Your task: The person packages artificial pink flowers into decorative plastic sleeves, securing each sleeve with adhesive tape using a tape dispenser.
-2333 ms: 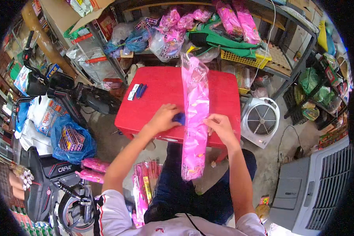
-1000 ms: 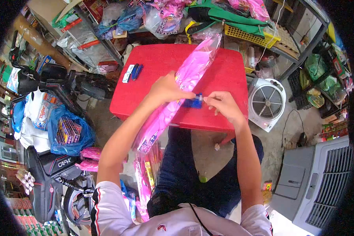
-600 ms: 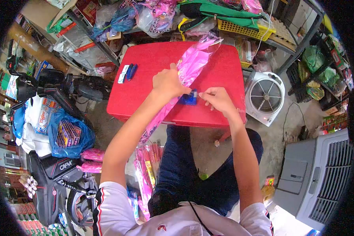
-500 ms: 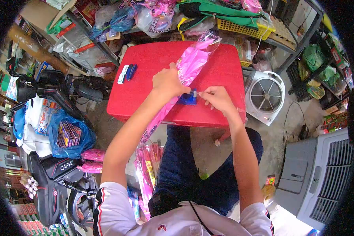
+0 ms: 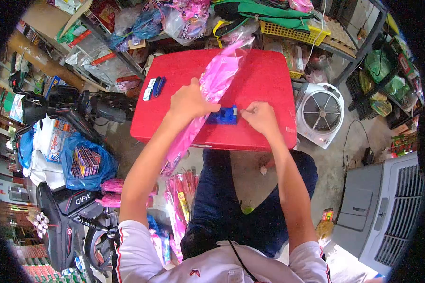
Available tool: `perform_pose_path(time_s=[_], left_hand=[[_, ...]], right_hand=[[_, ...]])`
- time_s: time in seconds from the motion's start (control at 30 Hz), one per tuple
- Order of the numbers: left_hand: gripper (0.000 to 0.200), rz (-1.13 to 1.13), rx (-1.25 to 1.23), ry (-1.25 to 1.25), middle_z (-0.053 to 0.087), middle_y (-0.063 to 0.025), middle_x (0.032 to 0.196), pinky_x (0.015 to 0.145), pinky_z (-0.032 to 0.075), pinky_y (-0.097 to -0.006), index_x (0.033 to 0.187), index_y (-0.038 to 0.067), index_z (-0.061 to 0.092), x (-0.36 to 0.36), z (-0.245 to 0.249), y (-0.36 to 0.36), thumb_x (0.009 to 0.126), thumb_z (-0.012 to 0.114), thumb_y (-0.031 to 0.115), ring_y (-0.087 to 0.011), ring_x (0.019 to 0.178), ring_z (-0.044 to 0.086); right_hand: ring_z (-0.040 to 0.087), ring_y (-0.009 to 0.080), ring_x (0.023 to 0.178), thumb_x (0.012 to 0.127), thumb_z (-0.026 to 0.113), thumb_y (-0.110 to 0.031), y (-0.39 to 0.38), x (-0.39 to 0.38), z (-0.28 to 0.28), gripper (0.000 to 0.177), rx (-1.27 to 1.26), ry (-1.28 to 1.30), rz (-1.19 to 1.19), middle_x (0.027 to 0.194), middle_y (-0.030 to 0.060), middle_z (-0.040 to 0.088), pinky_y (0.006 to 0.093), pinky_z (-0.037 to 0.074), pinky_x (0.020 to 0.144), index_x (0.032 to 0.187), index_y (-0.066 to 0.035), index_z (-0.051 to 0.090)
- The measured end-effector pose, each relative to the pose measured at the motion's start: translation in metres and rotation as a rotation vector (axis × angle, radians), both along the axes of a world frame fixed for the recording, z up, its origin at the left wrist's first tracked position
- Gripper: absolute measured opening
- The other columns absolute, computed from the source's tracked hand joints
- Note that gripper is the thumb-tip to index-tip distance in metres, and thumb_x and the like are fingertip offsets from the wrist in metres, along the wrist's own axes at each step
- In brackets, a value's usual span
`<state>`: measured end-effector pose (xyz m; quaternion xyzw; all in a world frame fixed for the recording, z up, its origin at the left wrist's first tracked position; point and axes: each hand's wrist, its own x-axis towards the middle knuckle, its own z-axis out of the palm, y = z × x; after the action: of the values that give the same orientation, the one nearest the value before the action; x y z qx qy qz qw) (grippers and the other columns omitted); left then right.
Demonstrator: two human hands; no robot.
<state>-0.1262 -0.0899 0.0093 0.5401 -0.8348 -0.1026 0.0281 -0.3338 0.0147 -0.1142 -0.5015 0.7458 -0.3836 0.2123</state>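
Note:
My left hand (image 5: 188, 101) is wrapped around a long pink package (image 5: 221, 71) in a clear, printed plastic sleeve. It lies slantwise over the red table (image 5: 264, 80), its lower end past the near edge. Just right of the package, a small blue tape dispenser (image 5: 228, 115) sits on the tabletop, and my left thumb reaches close to it. My right hand (image 5: 260, 117) is to the right of the dispenser, apart from it. Its fingers are pinched together; whatever they hold is too small to make out.
Blue pen-like items (image 5: 158, 87) and a small white box (image 5: 149, 89) lie at the table's far left. A white fan (image 5: 322, 113) stands to the right, a grey air cooler (image 5: 378, 210) lower right, a motorbike (image 5: 63, 207) at left. Shelves hold bagged goods and a yellow basket (image 5: 293, 35).
The package and my left hand have shifted slightly left, showing more of the tape dispenser. My right hand has come away from the dispenser, its fingers curled in more.

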Motion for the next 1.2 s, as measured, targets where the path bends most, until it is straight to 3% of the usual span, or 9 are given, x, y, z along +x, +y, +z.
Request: perform_pose_path(time_s=[0.13,0.3,0.4,0.57,0.77,0.97,1.2], left_hand=[[0.091,-0.191,0.080,0.366,0.069,-0.0265,0.115,0.091,0.055,-0.0466,0.129,-0.001,0.058,0.029,0.019,0.008,0.062,0.087,0.053,-0.0410,0.107,0.069],[0.075,-0.245,0.415,0.715,0.069,-0.0092,0.117,0.096,0.050,-0.0340,0.138,0.000,0.055,0.045,0.054,0.040,0.076,0.086,0.029,-0.0166,0.106,0.064],[0.076,-0.209,0.517,0.870,0.067,-0.0090,0.125,0.099,0.049,-0.0339,0.140,0.000,0.054,0.053,0.057,0.058,0.078,0.087,0.027,-0.0163,0.112,0.062],[0.077,-0.187,0.652,0.931,0.063,-0.0097,0.129,0.107,0.043,-0.0348,0.142,-0.003,0.049,0.060,0.063,0.086,0.078,0.084,0.022,-0.0184,0.118,0.058],[0.073,-0.170,0.664,1.004,0.063,-0.0066,0.123,0.102,0.046,-0.0346,0.138,-0.002,0.053,0.072,0.041,0.102,0.078,0.086,0.021,-0.0160,0.112,0.059],[0.069,-0.097,0.680,1.054,0.064,-0.0050,0.119,0.097,0.049,-0.0333,0.136,-0.001,0.054,0.086,0.022,0.107,0.079,0.086,0.021,-0.0147,0.108,0.059],[0.070,-0.101,0.652,1.044,0.064,-0.0058,0.120,0.100,0.047,-0.0338,0.136,-0.002,0.054,0.093,0.020,0.109,0.079,0.085,0.022,-0.0156,0.111,0.058]], right_hand=[[0.071,0.0393,0.080,0.081,0.075,-0.033,0.015,-0.008,0.018,0.026,-0.044,0.190,-0.117,0.081,0.0196,0.072,0.0471,0.057,0.075,0.080,-0.007,0.074],[0.071,0.0396,0.077,0.079,0.077,-0.024,0.021,-0.019,0.010,0.023,-0.163,0.135,-0.071,0.079,0.0214,0.071,0.0463,0.057,0.073,0.080,-0.002,0.072],[0.071,0.0393,0.075,0.078,0.078,-0.022,0.024,-0.021,0.008,0.022,-0.205,0.140,-0.079,0.077,0.0219,0.070,0.0460,0.057,0.072,0.079,-0.001,0.071],[0.070,0.0386,0.073,0.077,0.079,-0.022,0.034,-0.023,0.027,0.022,-0.145,0.058,-0.104,0.076,0.0198,0.070,0.0452,0.056,0.070,0.078,-0.002,0.069],[0.070,0.0353,0.090,0.077,0.078,-0.024,0.042,-0.027,0.030,0.024,-0.262,0.177,-0.010,0.099,0.0177,0.071,0.0441,0.055,0.080,0.091,-0.005,0.071],[0.066,0.0365,0.099,0.077,0.074,-0.026,0.038,-0.029,0.023,0.030,-0.354,0.274,-0.020,0.094,0.0171,0.069,0.0449,0.053,0.089,0.096,-0.002,0.075],[0.065,0.0388,0.102,0.083,0.068,-0.013,0.037,-0.047,0.017,0.020,-0.125,0.467,-0.057,0.102,0.0191,0.067,0.0475,0.052,0.090,0.097,-0.001,0.074]])
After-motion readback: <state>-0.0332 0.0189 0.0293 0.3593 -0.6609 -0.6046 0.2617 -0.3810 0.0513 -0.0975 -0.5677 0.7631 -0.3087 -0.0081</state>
